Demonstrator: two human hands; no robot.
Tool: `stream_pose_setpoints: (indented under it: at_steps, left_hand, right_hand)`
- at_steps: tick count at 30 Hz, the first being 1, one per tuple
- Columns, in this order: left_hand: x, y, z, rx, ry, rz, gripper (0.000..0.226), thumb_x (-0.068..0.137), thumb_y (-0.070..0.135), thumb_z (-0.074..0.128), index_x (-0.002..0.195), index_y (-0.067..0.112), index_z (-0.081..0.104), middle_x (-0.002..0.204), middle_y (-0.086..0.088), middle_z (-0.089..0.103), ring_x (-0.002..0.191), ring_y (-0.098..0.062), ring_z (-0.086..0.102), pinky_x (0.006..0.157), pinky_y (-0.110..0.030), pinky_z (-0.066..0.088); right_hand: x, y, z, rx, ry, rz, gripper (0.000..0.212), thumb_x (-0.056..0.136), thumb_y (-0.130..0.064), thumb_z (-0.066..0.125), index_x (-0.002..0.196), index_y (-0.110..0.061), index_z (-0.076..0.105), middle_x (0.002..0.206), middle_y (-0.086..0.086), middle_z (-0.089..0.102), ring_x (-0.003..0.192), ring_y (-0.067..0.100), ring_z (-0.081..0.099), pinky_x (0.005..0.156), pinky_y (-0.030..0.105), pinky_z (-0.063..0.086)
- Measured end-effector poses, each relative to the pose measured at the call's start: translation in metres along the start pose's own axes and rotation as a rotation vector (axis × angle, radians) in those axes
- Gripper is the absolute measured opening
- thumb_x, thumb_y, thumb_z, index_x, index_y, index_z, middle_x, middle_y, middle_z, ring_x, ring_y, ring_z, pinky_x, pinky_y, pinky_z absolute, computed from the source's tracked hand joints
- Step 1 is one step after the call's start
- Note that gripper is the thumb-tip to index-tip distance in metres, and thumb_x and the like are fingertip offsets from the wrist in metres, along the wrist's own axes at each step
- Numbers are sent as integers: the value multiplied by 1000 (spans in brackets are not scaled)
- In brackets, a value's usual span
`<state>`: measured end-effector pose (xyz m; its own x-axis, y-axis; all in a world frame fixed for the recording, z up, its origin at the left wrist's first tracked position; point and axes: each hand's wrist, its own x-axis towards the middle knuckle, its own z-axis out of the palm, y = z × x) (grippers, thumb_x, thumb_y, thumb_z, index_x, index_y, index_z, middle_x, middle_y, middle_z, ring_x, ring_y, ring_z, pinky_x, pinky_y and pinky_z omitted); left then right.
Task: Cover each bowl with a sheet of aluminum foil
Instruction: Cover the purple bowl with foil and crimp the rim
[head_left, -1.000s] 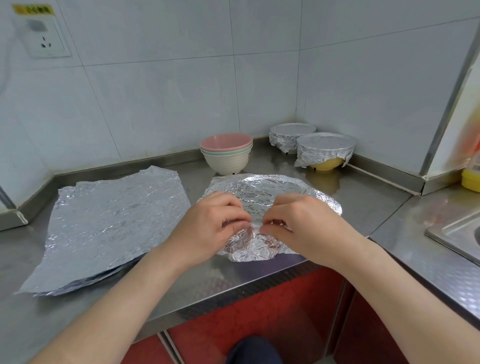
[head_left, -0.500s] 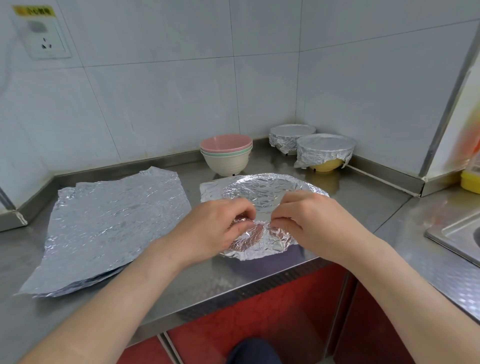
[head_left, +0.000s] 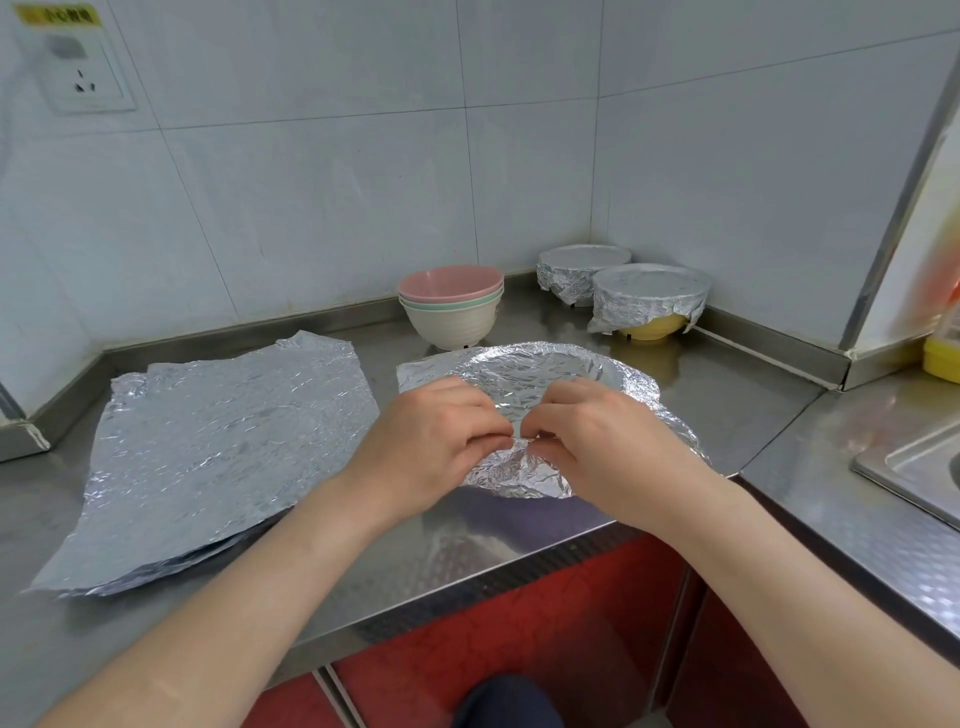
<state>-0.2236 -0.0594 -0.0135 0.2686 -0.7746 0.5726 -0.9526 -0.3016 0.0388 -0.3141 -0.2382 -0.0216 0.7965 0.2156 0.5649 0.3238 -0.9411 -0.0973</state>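
A foil sheet (head_left: 535, 374) lies draped over a bowl near the counter's front edge; the bowl itself is hidden under it. My left hand (head_left: 431, 441) and my right hand (head_left: 597, 436) pinch the foil's near rim, fingertips almost touching. A pile of flat foil sheets (head_left: 218, 452) rests to the left. Behind stands a stack of bare bowls (head_left: 451, 306), pink on top. In the corner sit two foil-covered bowls, a yellow one (head_left: 649, 301) and another (head_left: 576, 270) behind it.
The steel counter (head_left: 727, 405) meets tiled walls at the back and right. A sink (head_left: 919, 467) is at the right edge, a yellow container (head_left: 943, 358) above it. A wall socket (head_left: 85, 78) is at top left. Red cabinet fronts (head_left: 519, 654) lie below.
The foil has been pressed down around the bowl's rim, and both hands have kept crimping its near edge, shifting slightly toward each other.
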Motion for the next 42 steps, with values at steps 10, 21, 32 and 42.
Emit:
stream_pose_setpoints:
  at_steps: [10, 21, 32, 42]
  left_hand:
    - [7, 0, 8, 99, -39, 89, 16, 92, 21, 55, 89, 13, 69, 76, 1, 63, 74, -21, 55, 66, -35, 48]
    - [9, 29, 4, 50, -88, 1, 23, 90, 31, 53, 87, 17, 72, 77, 5, 66, 76, -18, 56, 68, -37, 51]
    - [15, 26, -39, -297, -171, -458, 9, 82, 27, 75, 89, 32, 77, 84, 16, 73, 80, 4, 64, 82, -23, 51]
    - [-1, 17, -9, -150, -113, -141, 18, 86, 33, 67, 92, 20, 78, 87, 10, 66, 84, -3, 56, 76, -15, 41]
  right_hand:
    - [2, 3, 7, 36, 45, 48, 18, 82, -28, 57, 81, -18, 72, 76, -1, 58, 76, 25, 58, 59, 43, 51]
    - [-7, 9, -13, 93, -12, -22, 7, 71, -11, 75, 75, -17, 75, 69, -4, 56, 66, 17, 55, 53, 32, 48]
    - [-13, 14, -41, 305, 25, 209, 15, 86, -11, 69, 95, -20, 76, 93, -12, 70, 85, 0, 62, 79, 9, 44]
    - [-6, 3, -27, 361, -118, 262, 8, 79, -29, 78, 85, -24, 78, 84, -9, 70, 80, 5, 62, 78, 29, 47]
